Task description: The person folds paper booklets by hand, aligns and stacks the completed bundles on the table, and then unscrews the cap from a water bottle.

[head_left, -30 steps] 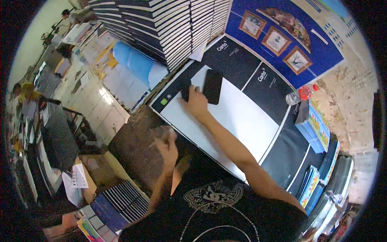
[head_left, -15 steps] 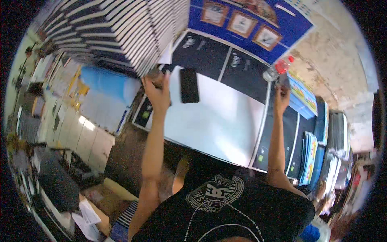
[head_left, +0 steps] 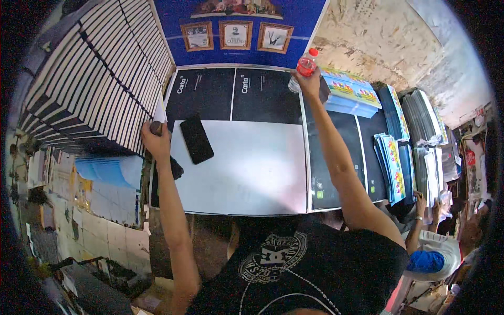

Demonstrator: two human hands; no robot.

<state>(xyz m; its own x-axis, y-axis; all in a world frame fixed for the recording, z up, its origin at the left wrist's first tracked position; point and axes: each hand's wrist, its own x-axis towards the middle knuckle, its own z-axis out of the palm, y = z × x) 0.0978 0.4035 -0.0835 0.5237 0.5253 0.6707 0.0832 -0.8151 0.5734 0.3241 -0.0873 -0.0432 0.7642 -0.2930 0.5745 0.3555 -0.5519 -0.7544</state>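
Observation:
My left hand is at the table's left edge, beside the tall stack of books. Its fingers are closed on a small dark round object whose kind I cannot make out. At the far right of the table, my right hand is wrapped round the lower part of a bottle of red liquid with a red cap. A clear bottle stands right beside that hand. A black phone lies on the white sheet, and a crumpled black item is by my left wrist.
Stacks of colourful printed booklets line the table's right side, with more bundles beyond. A blue panel with framed pictures rises behind. At the lower right, another person's arm reaches toward the bundles.
The view has turned. My right hand has come to the red-capped bottle and closed on it. My left hand still holds the dark round object, now lower beside the book stack.

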